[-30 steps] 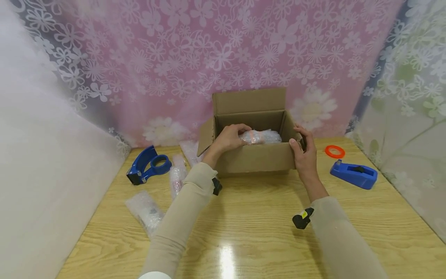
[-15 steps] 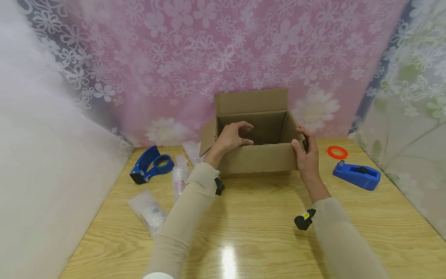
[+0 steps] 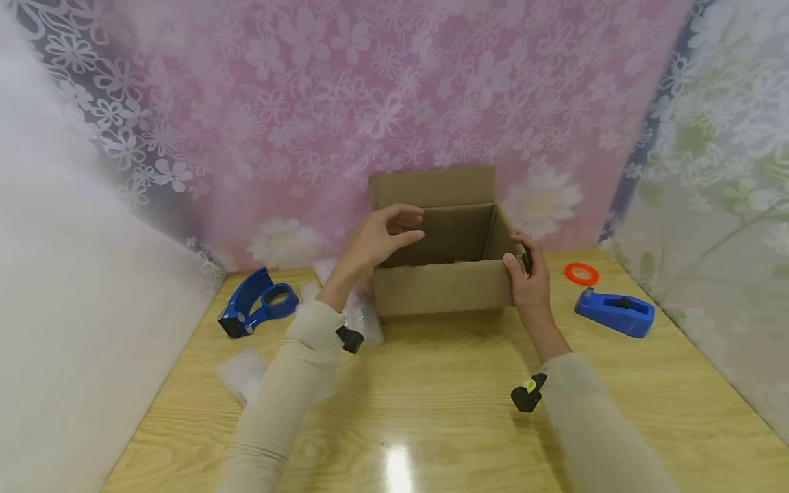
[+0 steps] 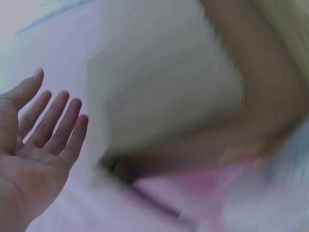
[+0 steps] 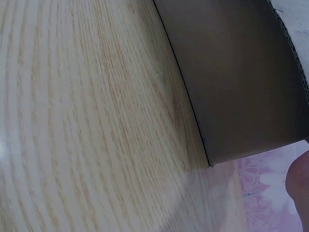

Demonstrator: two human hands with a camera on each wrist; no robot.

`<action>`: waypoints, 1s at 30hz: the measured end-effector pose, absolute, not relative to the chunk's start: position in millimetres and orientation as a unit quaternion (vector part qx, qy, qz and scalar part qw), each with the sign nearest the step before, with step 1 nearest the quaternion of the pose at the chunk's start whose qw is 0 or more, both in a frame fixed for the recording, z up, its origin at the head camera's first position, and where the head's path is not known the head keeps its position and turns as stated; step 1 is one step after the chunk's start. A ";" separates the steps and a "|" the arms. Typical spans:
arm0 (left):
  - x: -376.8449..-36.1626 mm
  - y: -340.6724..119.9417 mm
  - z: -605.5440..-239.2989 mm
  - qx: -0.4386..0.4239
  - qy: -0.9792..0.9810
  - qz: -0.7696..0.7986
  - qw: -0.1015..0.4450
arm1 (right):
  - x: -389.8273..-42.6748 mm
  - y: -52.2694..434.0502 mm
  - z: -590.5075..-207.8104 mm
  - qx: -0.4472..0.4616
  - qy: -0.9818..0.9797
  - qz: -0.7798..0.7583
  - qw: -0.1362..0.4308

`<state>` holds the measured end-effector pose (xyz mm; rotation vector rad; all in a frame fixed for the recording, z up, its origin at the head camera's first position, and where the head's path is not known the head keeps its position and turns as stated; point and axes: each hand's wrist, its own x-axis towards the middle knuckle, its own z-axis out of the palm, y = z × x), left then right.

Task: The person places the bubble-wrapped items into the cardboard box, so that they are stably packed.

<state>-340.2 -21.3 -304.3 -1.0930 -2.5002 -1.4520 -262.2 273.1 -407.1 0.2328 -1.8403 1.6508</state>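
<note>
An open cardboard box (image 3: 444,289) stands at the back of the table, its rear flap raised. My left hand (image 3: 377,238) is over the box's left side with its fingers loosely extended and nothing in it. In the left wrist view, the same palm (image 4: 36,164) is bare and the box (image 4: 169,82) is blurred. My right hand (image 3: 531,284) grips the box's right front corner, thumb on the front and fingers along the right side. The right wrist view has the box's front (image 5: 241,72) and a bit of that hand (image 5: 299,181). The box's floor is hidden.
Bubble-wrapped packages (image 3: 364,323) lie left of the box, another (image 3: 242,373) nearer, partly under my left sleeve. A blue tape gun (image 3: 255,305) sits at the left. On the right are an orange ring (image 3: 581,274) and a blue tape dispenser (image 3: 615,311).
The bubble-wrapped bundle my left hand was holding went down out of sight inside the box. That hand let go, then rose and moved left. My right hand keeps its grip on the box.
</note>
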 end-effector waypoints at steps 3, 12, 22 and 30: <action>-328.3 -53.5 -289.1 -0.357 -0.819 -0.449 0.023 | -264.6 269.8 -406.8 0.085 -0.706 0.624 0.324; -295.2 -140.9 -290.1 -0.326 -0.861 -0.391 -0.002 | -265.6 269.5 -406.7 0.072 -0.699 0.633 0.324; -275.3 -212.8 -329.5 -0.274 -0.891 -0.361 -0.007 | -267.9 268.5 -409.7 0.079 -0.691 0.640 0.327; -266.4 -247.3 -357.1 -0.240 -0.897 -0.371 -0.033 | -267.8 268.5 -409.4 0.076 -0.692 0.638 0.330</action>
